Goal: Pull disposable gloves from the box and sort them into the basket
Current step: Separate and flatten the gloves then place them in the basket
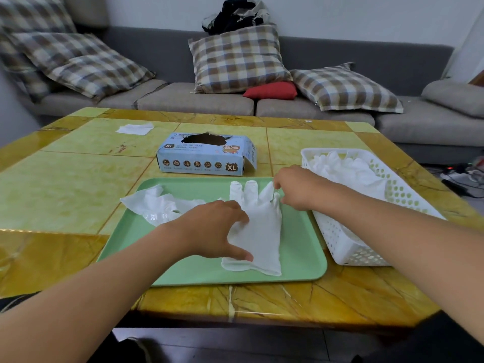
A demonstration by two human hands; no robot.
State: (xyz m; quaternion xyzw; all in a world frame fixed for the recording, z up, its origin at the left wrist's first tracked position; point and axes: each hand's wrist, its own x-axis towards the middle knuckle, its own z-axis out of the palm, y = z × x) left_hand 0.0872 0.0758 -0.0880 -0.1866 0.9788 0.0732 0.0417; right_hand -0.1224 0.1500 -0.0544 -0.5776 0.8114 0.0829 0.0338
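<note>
Left hand (209, 229) flat on glove (262, 231), right hand (296, 188) pinching fingertip; yellow table (78, 179).

glove box (207, 155) — "XL" on top, "XL" on front

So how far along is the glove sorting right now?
Partly done. The white basket already holds a pile of white gloves. In hand: a flat glove on the green tray, the left hand pressing its cuff end, the right hand at its fingertips. Left: a crumpled glove on the tray, plus whatever remains in the glove box, which can't be seen.
</note>
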